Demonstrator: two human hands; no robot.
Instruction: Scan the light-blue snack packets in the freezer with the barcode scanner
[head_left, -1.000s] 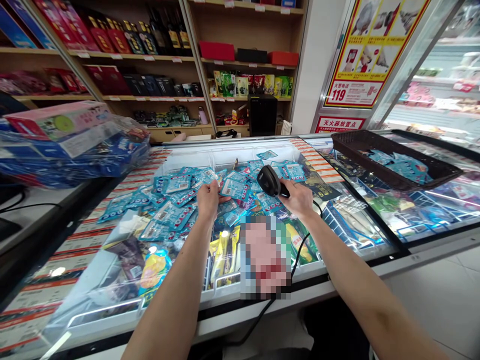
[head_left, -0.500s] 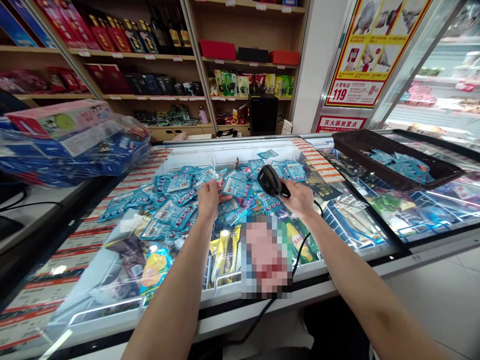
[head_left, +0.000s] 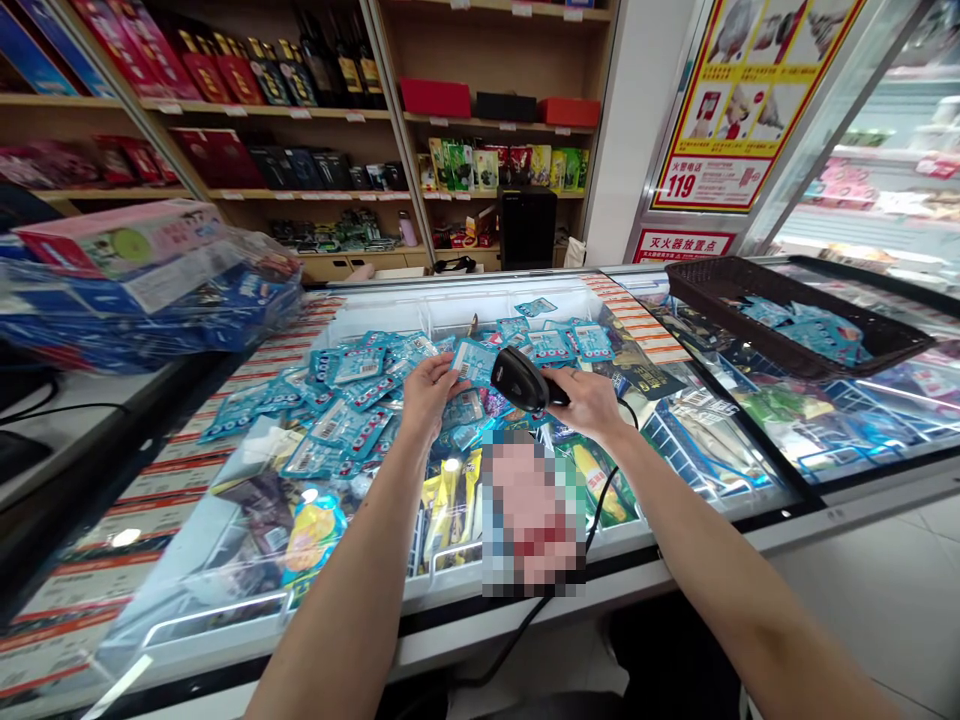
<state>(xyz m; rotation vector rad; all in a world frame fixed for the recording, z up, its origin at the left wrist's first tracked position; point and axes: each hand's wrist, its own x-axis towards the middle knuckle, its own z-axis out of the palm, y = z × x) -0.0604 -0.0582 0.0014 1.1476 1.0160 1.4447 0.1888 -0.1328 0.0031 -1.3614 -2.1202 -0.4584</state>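
Left hand: the fingers (head_left: 439,372) are pinching a blue packet (head_left: 475,362) by its near-left edge, thumb and fingertips closing narrowly on it.
Blue packet: it is hanging just above the loose pile (head_left: 337,425) on the glass freezer top (head_left: 187,585), facing the scanner (head_left: 519,380).
Packet feel: it is probably being light, soft and a little slippery; a flat edge looks the best hold, leaving the printed face uncovered.
Right hand: the fingers (head_left: 581,390) are wrapping the scanner's handle; that body is likely feeling stiff, its cord (head_left: 598,505) trailing below.
Basket (head_left: 720,280): more blue packets are lying inside, well apart to the right.
Hard to see: the scanner is covering the packet's right end, touching or not I cannot tell; pixelation is masking a patch below.
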